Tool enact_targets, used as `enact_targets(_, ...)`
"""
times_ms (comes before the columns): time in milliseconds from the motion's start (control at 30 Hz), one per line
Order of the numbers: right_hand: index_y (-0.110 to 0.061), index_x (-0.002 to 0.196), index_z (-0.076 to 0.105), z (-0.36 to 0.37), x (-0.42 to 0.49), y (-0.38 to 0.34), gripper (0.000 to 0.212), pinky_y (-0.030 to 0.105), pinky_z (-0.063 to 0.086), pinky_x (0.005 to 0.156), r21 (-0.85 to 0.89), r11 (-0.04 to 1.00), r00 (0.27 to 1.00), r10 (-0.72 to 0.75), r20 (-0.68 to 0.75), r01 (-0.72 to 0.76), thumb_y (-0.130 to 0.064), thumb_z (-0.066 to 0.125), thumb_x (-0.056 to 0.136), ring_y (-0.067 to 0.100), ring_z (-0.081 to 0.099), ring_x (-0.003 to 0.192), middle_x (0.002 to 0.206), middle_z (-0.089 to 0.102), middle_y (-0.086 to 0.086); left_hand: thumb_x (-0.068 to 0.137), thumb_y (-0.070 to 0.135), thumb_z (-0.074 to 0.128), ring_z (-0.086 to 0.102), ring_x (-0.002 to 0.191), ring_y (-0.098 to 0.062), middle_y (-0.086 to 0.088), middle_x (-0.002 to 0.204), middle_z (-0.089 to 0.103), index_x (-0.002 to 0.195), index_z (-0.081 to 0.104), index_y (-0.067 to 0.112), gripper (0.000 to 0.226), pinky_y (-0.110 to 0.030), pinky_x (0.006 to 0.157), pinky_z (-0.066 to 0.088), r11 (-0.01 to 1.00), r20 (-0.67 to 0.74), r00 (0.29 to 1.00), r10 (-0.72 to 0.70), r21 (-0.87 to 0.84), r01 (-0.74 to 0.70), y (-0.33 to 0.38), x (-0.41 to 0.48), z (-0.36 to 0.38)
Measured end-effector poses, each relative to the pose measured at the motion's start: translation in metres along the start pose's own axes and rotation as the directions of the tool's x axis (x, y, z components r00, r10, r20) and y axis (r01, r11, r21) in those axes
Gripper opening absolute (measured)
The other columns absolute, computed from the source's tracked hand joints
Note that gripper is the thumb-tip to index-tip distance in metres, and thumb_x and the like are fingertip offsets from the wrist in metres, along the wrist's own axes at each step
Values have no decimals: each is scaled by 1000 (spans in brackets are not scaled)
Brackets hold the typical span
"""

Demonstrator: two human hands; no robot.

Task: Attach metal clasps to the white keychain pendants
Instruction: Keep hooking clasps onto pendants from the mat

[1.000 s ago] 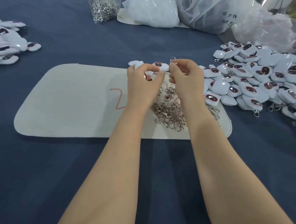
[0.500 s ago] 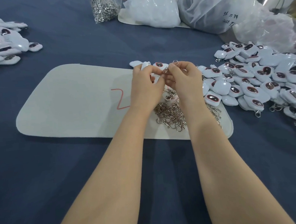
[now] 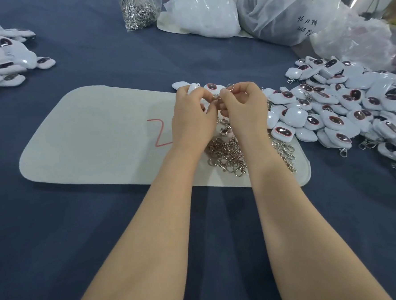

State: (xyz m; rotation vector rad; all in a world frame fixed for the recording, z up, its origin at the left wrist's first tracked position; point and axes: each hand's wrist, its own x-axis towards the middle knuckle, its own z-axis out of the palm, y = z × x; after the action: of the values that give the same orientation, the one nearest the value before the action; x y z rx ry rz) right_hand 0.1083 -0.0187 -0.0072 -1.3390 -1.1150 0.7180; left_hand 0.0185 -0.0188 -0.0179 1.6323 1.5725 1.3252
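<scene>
You're at a table (image 3: 81, 226) covered in dark blue cloth, creased near you. A white mat (image 3: 87, 138) with a red mark lies on it. Far right, clear plastic bags (image 3: 288, 12) catch soft, even light.

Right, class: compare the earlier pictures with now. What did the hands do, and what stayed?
The left hand, gripping a white pendant, and the right hand, pinching a metal clasp, moved together and now meet. The loose clasps, pendant piles and mat stayed put.
</scene>
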Motion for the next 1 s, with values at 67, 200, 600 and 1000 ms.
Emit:
enact_targets(67,-21,86,49,1,0,0,12,47,53,85,-11,1000,1000,27,-17,-27,-12,57,85,20,68,79,81,68,1,90,19,60,48,63,10,-7,124,51,82,59,22,9,-15,67,33,1000,-8,1000,-7,-13,7,0,-1,0)
enact_targets(200,-15,110,52,1,-1,1,24,34,50,86,-146,989,999,-36,-6,35,-11,53,87,15,61,92,105,60,-3,91,18,57,44,66,25,-8,126,52,85,61,19,8,-12,64,27,999,-38,999,-34,-11,34,-1,0,-1)
enact_targets(600,-15,85,55,5,-4,3,17,7,41,65,-255,926,959,-250,133,277,1,59,82,-8,49,61,75,52,-20,95,13,47,55,99,-22,-5,131,45,102,63,7,18,-28,75,39,981,-42,999,27,191,-19,4,-2,-3)
enact_targets(1000,-15,83,55,1,-2,6,16,16,40,65,-354,884,951,-267,153,305,1,56,81,2,44,61,70,51,-11,95,18,50,58,96,-23,-3,132,45,100,64,10,17,-30,73,42,964,-32,997,73,260,-62,4,-6,-4)
